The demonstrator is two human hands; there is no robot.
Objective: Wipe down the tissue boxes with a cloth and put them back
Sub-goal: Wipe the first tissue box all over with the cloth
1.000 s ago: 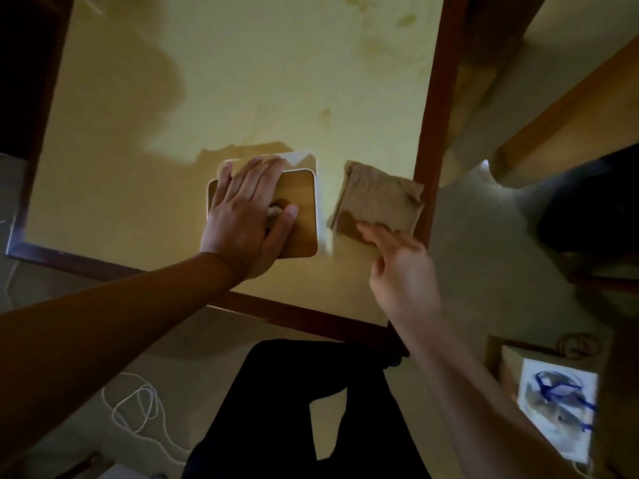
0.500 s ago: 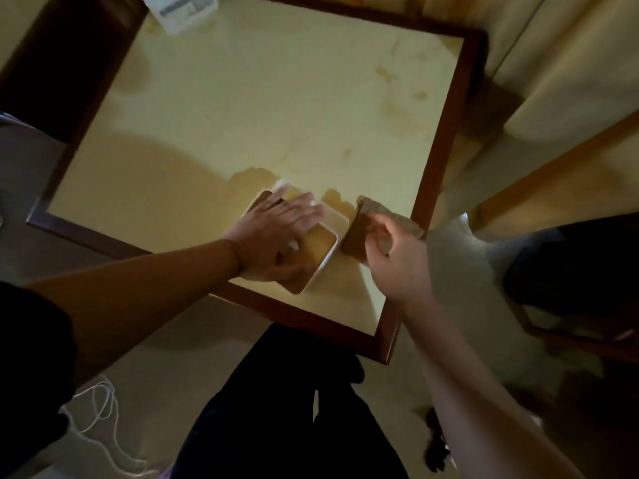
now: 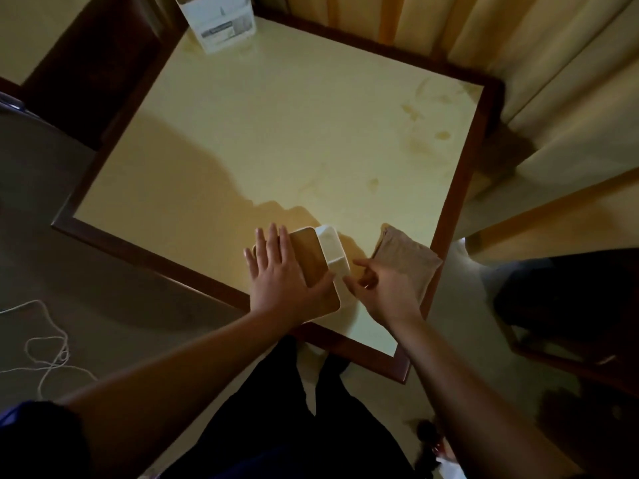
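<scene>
A white tissue box point(image 3: 333, 250) with a wooden lid stands near the table's front right corner. My left hand point(image 3: 276, 274) lies flat on the lid with straight, spread fingers. A folded beige cloth point(image 3: 408, 252) lies flat on the table just to the right of the box. My right hand point(image 3: 383, 292) hovers between box and cloth with loosely curled fingers, index tip close to the box's right side; it covers the cloth's near edge and I see nothing held in it. A second white box point(image 3: 221, 25) stands at the table's far left corner.
The table point(image 3: 276, 133) has a cream top with faint stains and a dark wooden frame. Pale curtains point(image 3: 518, 63) hang beyond its far right side. A dark chair point(image 3: 90, 63) stands far left, dark furniture point(image 3: 570, 305) at the right, a white cord point(image 3: 45, 357) on the floor.
My right hand has come off the cloth and moved left toward the box's side. My left hand stays flat on the lid. The view has pulled back and shows more of the table.
</scene>
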